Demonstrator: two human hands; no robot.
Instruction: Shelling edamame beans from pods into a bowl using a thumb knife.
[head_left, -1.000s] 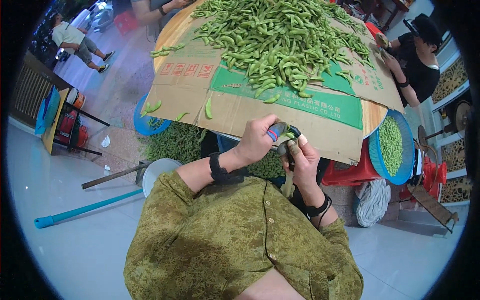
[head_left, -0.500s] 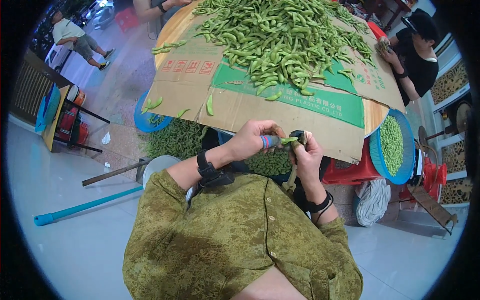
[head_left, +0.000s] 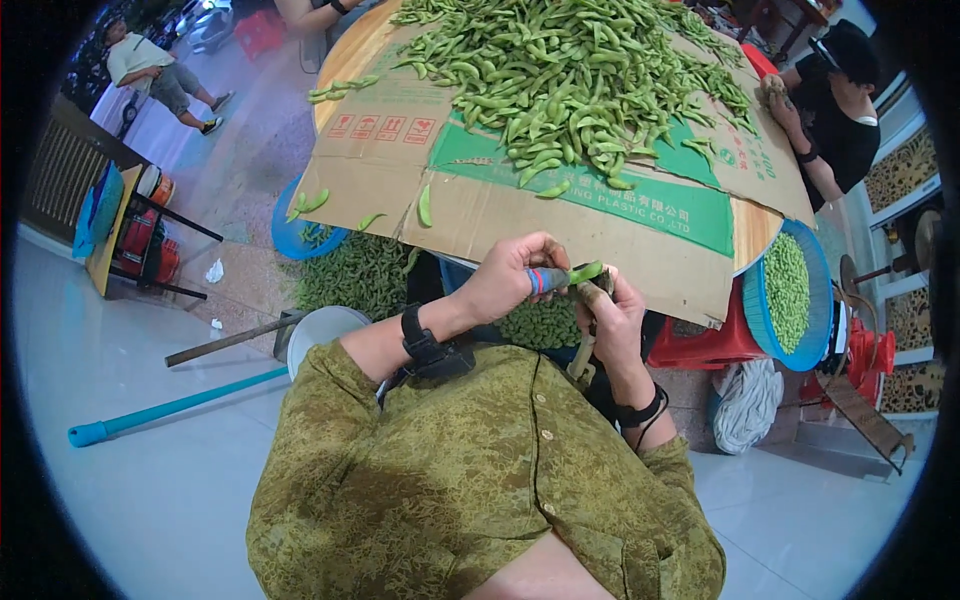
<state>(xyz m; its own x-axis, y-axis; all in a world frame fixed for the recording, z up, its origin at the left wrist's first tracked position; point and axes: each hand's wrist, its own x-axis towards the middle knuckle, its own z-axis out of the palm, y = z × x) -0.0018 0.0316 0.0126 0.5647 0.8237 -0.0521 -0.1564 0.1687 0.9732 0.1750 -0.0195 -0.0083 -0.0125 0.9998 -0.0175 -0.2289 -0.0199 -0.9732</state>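
Observation:
A green soybean pod (head_left: 586,271) is pinched between my two hands, just in front of the cardboard's near edge. My left hand (head_left: 512,274) is closed on its left part, with a grey, blue and red wrap around one digit. The fingers of my right hand (head_left: 614,318) are closed at the pod's lower right side and hide part of it. Beyond my hands, a large heap of soybean pods (head_left: 570,90) covers the flattened cardboard (head_left: 480,225). Below my hands, shelled green beans (head_left: 540,322) show in a container partly hidden by my arms.
A blue basket of shelled beans (head_left: 785,290) stands right, beside a red stool (head_left: 700,340). Green pods or hulls (head_left: 350,280) lie on the floor at left, near a blue basin (head_left: 290,235) and a teal pole (head_left: 170,410). Another person (head_left: 840,110) works at the far right.
The pod now sticks up more between my fingers. A dark piece seen at my right fingertips before no longer shows. My hands stay nearly in place.

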